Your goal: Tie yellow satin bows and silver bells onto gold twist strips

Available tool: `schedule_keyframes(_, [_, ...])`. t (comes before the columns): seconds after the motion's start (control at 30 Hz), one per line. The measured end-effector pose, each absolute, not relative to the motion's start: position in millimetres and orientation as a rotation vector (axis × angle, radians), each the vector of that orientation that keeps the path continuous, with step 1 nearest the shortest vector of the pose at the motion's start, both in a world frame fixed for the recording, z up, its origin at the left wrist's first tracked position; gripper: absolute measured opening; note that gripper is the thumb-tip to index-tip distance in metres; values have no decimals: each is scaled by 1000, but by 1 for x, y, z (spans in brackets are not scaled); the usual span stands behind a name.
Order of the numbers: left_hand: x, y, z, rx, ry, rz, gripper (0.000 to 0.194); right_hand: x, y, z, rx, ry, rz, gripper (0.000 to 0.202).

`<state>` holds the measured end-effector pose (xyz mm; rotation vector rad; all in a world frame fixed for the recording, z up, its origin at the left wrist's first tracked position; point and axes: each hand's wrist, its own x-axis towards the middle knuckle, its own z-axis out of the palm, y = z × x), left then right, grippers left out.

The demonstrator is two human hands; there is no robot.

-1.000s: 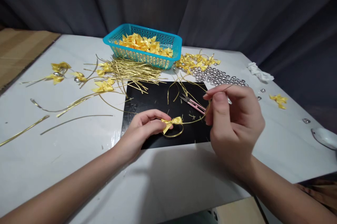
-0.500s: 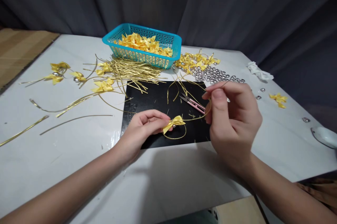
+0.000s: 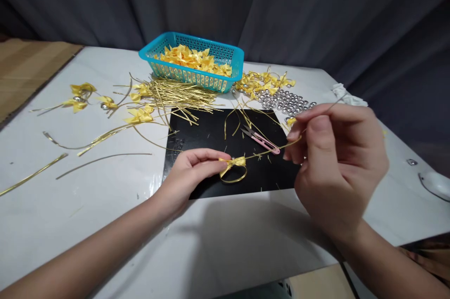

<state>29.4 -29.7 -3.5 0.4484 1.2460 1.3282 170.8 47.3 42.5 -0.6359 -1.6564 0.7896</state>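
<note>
Between the thumb and fingers of my left hand is a small yellow ribbon bow, held above a black mat. A loop of gold cord hangs beneath the bow. From the bow a gold cord runs out nearly straight to my right hand, which pinches it between thumb and fingers; a thin end sticks out above that hand. Pink-handled thread snips lie on the mat behind the cord. Part of the bow is hidden by my left fingers.
A blue basket of yellow bows stands at the back, with a pile of gold cords before it. Silver beads and finished-looking bows lie to its right. More bows and loose cords lie left. A white object sits far right.
My right hand has moved to the right, drawing the cord straighter. The loop under the bow looks smaller. My left hand stays in nearly the same place, holding the bow.
</note>
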Motion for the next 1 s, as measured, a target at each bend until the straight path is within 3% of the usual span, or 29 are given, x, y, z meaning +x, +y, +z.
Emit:
schedule_keyframes(0.17, [30, -29, -3, 451, 1272, 1355, 8, 171, 46, 46, -600, -1630, 883, 17])
schedule_keyframes(0.3, [30, -27, -4, 508, 1400, 1408, 19, 174, 45, 52, -615, -1593, 952, 19])
schedule_keyframes(0.47, [28, -27, -3, 729, 1553, 1469, 14, 177, 44, 57, -613, -1538, 1238, 19])
schedule_keyframes(0.73, [30, -31, -5, 851, 1603, 1461, 14, 178, 45, 59, -631, -1515, 1194, 19])
schedule_keyframes(0.87, [29, -29, -4, 740, 1544, 1475, 14, 174, 43, 48, -742, -1775, 1226, 11])
schedule_keyframes(1.0, [28, -27, -1, 575, 1484, 1495, 16, 165, 40, 28, -877, -2034, 1463, 13])
